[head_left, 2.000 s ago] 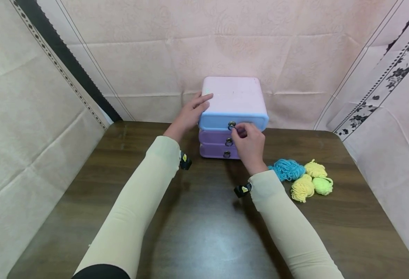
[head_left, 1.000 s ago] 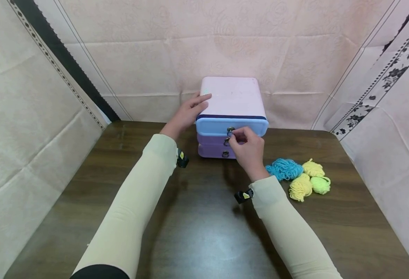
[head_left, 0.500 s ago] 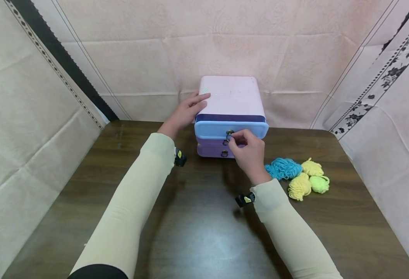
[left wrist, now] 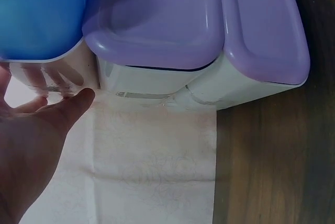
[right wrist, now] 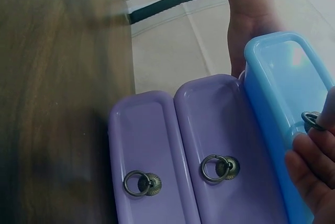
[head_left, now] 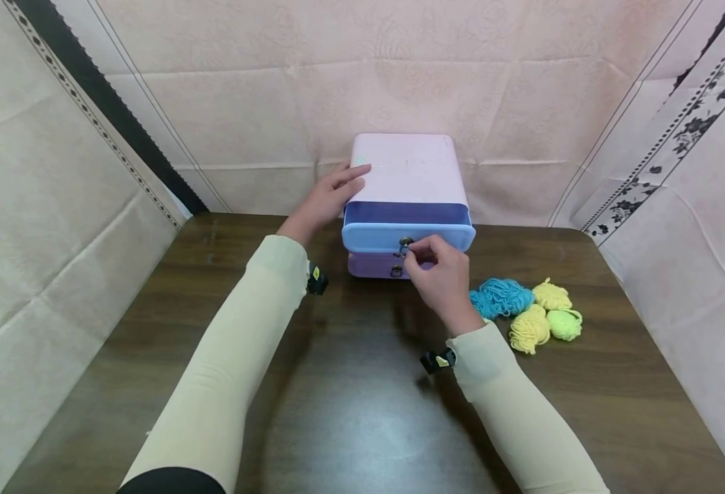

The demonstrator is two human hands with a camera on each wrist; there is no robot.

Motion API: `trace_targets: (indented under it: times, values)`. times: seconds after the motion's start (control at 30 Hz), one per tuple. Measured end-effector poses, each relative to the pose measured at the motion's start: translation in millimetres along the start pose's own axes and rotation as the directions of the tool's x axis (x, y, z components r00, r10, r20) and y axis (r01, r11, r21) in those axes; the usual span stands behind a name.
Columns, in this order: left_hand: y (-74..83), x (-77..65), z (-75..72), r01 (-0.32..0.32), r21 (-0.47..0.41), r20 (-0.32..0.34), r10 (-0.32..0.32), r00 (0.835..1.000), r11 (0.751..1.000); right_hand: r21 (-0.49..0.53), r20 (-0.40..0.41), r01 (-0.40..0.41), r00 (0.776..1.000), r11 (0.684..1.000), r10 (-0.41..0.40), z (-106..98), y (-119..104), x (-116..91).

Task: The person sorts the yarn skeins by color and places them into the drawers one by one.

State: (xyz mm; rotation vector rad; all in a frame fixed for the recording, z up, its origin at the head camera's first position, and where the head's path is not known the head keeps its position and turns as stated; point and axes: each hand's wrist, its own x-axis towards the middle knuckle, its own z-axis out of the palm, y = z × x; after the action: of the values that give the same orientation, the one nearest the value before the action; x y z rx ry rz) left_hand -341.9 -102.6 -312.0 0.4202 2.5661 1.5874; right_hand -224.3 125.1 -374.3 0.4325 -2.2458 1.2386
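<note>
A small drawer cabinet [head_left: 408,165] with a pale top stands at the back of the table. Its blue top drawer [head_left: 369,238] is partly pulled out, with the dark inside showing behind the front. My right hand [head_left: 443,278] pinches the ring pull [right wrist: 311,120] of that drawer between thumb and finger. Fingers straight, my left hand [head_left: 328,199] rests against the cabinet's left side and top edge. Below the blue drawer are two purple drawers, one [right wrist: 220,130] above the other [right wrist: 149,145], both pushed in, each with a brass ring pull.
To the right on the brown wooden table [head_left: 350,398] lie a blue yarn bundle [head_left: 501,298], two yellow yarn balls, one nearer [head_left: 530,329] and one farther [head_left: 551,295], and a green yarn ball [head_left: 564,324]. Pale cloth [head_left: 263,123] hangs behind and at both sides.
The blue drawer has slid from closed toward me, its dark inside coming into sight. My right hand has moved back with the ring pull; my left hand keeps its place on the cabinet.
</note>
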Motion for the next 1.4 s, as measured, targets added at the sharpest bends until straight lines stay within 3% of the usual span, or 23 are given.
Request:
trace_targets:
  times: [0.17,0.3,0.53,1.4]
  values:
    - [4.2,-2.3,-0.7,-0.015,-0.002,0.007,0.015,1.0,1.0,-0.01,0.005,0.007,1.0,1.0,-0.007,-0.9,-1.9,-4.9]
    - [18.1,-11.3,-1.1,-0.005,0.004,0.016,0.005,1.0,1.0,-0.005,-0.007,0.016,1.0,1.0,-0.017,-1.3,-2.6,-7.0]
    - [2.0,-0.7,-1.0,-0.029,0.005,-0.001,0.029,1.0,1.0,0.006,-0.019,0.023,1.0,1.0,-0.023,-2.7,-2.8,-10.5]
    - [-3.1,-0.4,1.2,-0.028,0.011,-0.016,0.028,0.999,1.0,0.025,-0.019,0.029,0.999,0.999,-0.029,-4.4,-5.4,-21.5]
